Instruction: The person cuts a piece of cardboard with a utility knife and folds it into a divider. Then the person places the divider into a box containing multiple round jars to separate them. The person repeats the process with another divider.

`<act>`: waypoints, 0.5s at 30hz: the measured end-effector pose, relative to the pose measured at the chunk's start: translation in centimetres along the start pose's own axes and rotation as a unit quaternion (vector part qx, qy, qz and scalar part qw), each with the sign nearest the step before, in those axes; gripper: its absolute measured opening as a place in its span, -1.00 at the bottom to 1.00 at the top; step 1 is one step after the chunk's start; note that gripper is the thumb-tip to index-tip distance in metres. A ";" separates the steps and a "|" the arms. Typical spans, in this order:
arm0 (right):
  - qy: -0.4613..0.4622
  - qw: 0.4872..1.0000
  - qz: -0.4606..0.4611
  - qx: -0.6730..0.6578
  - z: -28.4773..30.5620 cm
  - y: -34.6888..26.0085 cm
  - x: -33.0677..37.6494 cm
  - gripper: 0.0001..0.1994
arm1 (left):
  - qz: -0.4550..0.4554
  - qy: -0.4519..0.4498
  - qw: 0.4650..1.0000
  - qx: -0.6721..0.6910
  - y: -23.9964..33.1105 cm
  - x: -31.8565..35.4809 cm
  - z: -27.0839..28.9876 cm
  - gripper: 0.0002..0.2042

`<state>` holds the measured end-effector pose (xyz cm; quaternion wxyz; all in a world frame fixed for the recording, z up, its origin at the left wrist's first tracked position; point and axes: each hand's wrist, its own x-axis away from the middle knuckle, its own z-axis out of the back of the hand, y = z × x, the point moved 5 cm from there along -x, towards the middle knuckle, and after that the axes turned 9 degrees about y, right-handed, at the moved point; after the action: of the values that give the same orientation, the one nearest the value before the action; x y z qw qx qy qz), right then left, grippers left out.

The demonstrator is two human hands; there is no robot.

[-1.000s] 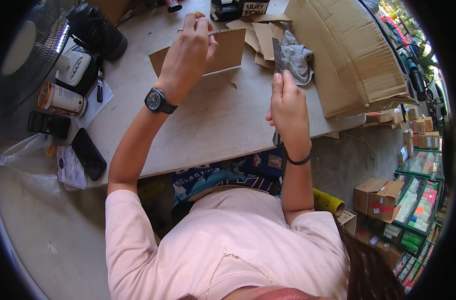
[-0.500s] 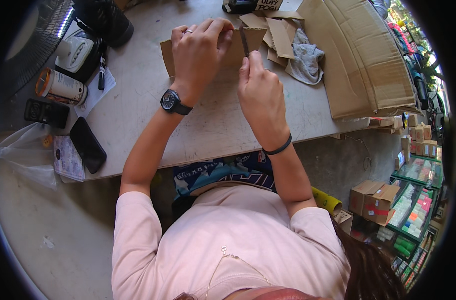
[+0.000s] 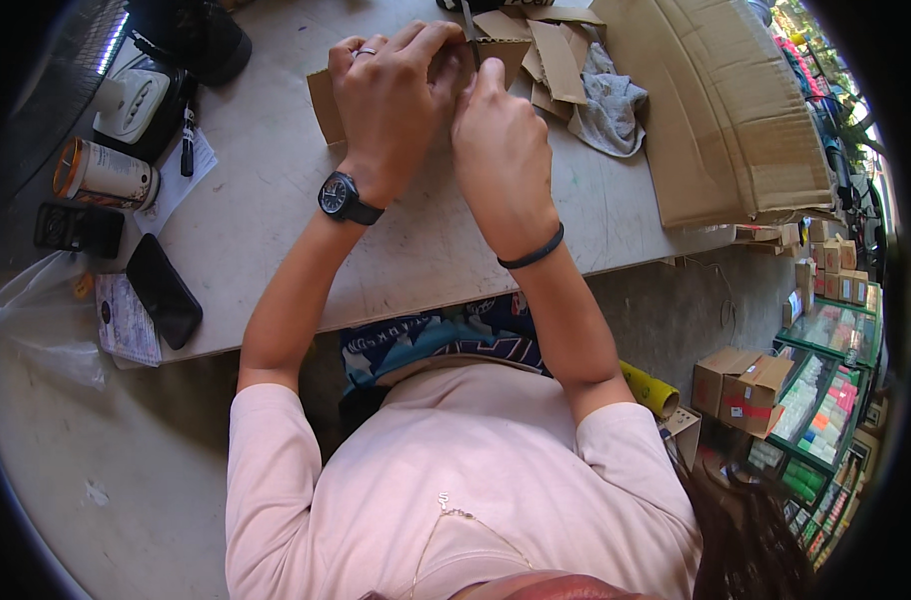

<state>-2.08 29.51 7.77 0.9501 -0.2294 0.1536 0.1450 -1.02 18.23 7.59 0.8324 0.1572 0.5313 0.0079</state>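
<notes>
Upright on the table in front of me stands a piece of brown cardboard (image 3: 326, 106). My left hand (image 3: 388, 100) grips its top edge, fingers bent over it; a ring and a black watch show on that arm. In my right hand (image 3: 506, 150) is a knife (image 3: 471, 28), its narrow blade pointing up and away at the cardboard's top edge, close to the left fingertips. The handle is hidden inside the closed fingers. Cut cardboard scraps (image 3: 558, 62) and a crumpled grey rag (image 3: 610, 102) lie just right of the cardboard.
A big cardboard box (image 3: 721, 120) fills the table's right side. At left are a fan (image 3: 61, 90), a round tub (image 3: 106, 174), a black marker (image 3: 188, 142), a phone (image 3: 164, 292) and a plastic bag (image 3: 41, 310). Shelves with goods (image 3: 821, 400) stand beyond the table at right.
My right hand has moved up and slightly left, bringing the knife farther across the cardboard's top edge and nearer my left fingers. My left hand keeps its hold; the whole view has shifted slightly.
</notes>
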 end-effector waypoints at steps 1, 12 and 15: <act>0.004 1.000 0.003 -0.002 -0.1 0.0 -0.2 -0.79 | -0.002 0.003 1.000 0.000 0.0 0.0 0.0 -0.92; -0.063 0.998 0.006 -0.014 1.0 0.8 1.2 -0.79 | 0.017 -0.029 0.999 0.019 -0.1 -0.2 0.0 -0.91; -0.040 0.997 0.041 -0.048 0.0 1.4 -0.1 -0.78 | 0.009 -0.032 0.999 0.008 0.4 -0.2 0.5 -0.90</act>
<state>-2.61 30.67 7.29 0.9367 -0.2621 0.1173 0.2005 -0.58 18.46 8.05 0.8476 0.1691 0.5030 0.0057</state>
